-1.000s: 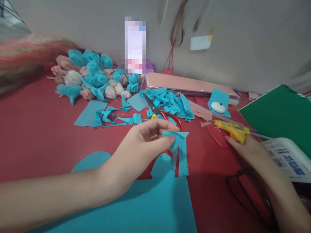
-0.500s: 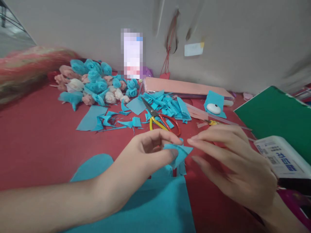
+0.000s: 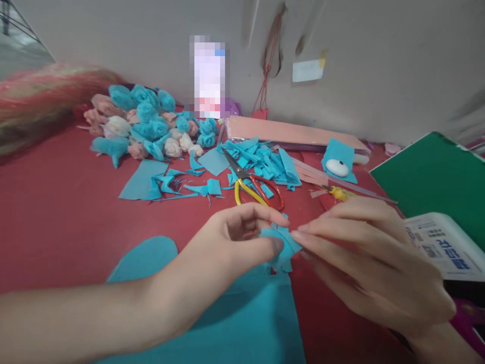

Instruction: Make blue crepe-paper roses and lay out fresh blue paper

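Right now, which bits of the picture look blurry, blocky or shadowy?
In the head view, square blocks hide the bright upright patch; in the head view, the right hand looks slightly soft; also in the head view, shadow darkens part of the big blue sheet.

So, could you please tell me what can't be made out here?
In the head view:
Yellow glue gun: mostly hidden behind the right hand's grip.
Small blue piece: partly covered by the left hand's grip.
Lit screen: its content blurred by pixelation.
Large blue sheet: cut off by the bottom edge.
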The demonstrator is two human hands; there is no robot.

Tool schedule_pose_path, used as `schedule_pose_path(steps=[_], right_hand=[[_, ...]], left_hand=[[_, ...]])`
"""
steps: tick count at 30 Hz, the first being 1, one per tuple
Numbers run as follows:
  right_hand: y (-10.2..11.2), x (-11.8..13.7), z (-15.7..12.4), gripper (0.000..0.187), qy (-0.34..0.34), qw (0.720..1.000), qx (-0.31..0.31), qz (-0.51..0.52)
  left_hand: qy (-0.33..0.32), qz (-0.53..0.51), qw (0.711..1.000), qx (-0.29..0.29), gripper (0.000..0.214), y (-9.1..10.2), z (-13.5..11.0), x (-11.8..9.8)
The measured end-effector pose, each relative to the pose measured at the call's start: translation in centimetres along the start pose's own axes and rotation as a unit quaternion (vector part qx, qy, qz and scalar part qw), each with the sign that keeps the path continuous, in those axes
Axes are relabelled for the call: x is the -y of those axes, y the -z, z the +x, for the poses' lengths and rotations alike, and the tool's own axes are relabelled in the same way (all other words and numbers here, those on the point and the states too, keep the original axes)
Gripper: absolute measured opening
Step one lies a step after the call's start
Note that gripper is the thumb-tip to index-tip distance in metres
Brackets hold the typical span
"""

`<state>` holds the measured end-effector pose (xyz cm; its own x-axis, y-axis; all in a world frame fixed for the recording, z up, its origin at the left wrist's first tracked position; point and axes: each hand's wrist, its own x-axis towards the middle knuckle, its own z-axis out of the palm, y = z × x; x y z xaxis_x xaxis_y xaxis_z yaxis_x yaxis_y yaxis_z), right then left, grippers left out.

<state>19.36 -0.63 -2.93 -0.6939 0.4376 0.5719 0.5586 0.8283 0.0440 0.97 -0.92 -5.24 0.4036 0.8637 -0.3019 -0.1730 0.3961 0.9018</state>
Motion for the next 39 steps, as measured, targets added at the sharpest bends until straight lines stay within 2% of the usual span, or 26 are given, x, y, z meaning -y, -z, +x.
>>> schedule_pose_path(steps=[5, 8, 13, 16, 20, 24, 29, 32, 35, 37, 39], right_hand=[[0.1, 0.0, -0.8, 0.021, 0.039, 0.998, 0.005, -0.057], [0.6, 0.2, -1.4, 0.021, 0.091, 0.991, 0.045, -0.091], [1.0, 0.4, -1.9, 0.032, 0.083, 0.987, 0.092, -0.107], [1.1, 0.0, -1.8, 0.034, 0.142, 0.976, 0.111, -0.121], [1.1, -0.3, -1.3, 0.033, 0.144, 0.976, 0.109, -0.123], [0.7, -0.4, -1.0, 0.027, 0.119, 0.984, 0.066, -0.116], [0.0, -0.9, -1.1, 0.030, 0.151, 0.977, 0.068, -0.137], [-0.2, -0.9, -1.0, 0.029, 0.133, 0.977, 0.093, -0.141], [-0.3, -0.5, -0.8, 0.030, 0.092, 0.989, 0.047, -0.102], [-0.3, -0.2, -0.7, 0.035, 0.016, 0.999, 0.006, -0.048], [-0.3, 0.1, -0.6, 0.031, -0.090, 0.996, -0.023, 0.019]], left_hand=[[0.011, -0.021, 1.000, -0.001, 0.013, 0.0, 0.0, -0.2], [0.020, -0.024, 0.999, -0.008, 0.013, -0.1, -0.1, -0.2], [0.034, -0.021, 0.999, -0.015, 0.015, -0.3, -0.2, -0.4], [0.034, -0.028, 0.999, -0.013, 0.017, -0.4, -0.3, -0.5], [0.039, -0.030, 0.999, -0.012, 0.016, -0.4, -0.2, -0.6], [0.031, -0.028, 0.999, -0.005, 0.013, -0.3, -0.2, -0.3], [0.023, -0.034, 0.999, 0.004, 0.011, -0.1, 0.0, -0.2], [0.024, -0.030, 0.999, 0.002, 0.012, 0.0, 0.2, -0.3], [0.017, -0.007, 1.000, -0.006, 0.012, 0.0, 0.4, -0.3], [0.010, 0.018, 1.000, -0.012, 0.014, 0.0, 0.5, -0.3], [-0.006, 0.043, 0.999, -0.017, 0.014, 0.1, 0.5, -0.3]])
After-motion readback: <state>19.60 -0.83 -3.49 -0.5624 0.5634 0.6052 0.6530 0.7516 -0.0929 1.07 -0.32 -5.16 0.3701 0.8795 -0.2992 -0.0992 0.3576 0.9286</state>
